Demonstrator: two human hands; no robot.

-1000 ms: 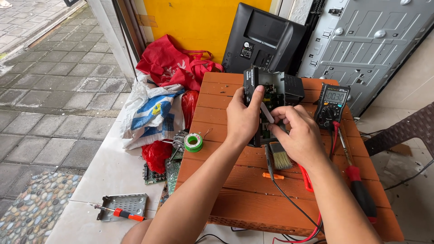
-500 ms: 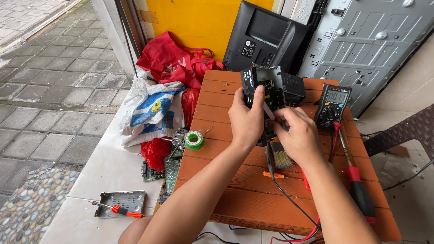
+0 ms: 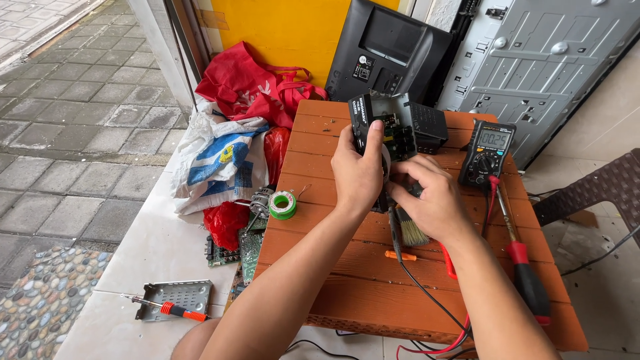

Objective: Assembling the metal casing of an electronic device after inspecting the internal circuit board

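Above the orange table (image 3: 347, 293), the left hand (image 3: 358, 175) clamps the black power-supply unit (image 3: 393, 123), long axis tilted up-left. Right hand (image 3: 433, 200) curls beneath; its grip is hidden.

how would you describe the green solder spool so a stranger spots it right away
Start at the orange slatted table and go to its left edge. The solder spool sits there, left of the left hand. It is the only small round green reel.

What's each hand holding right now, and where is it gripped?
The left hand grips the opened black power adapter by its left end, thumb on the casing edge. The right hand has its fingers at the adapter's lower side; its exact hold is hidden.
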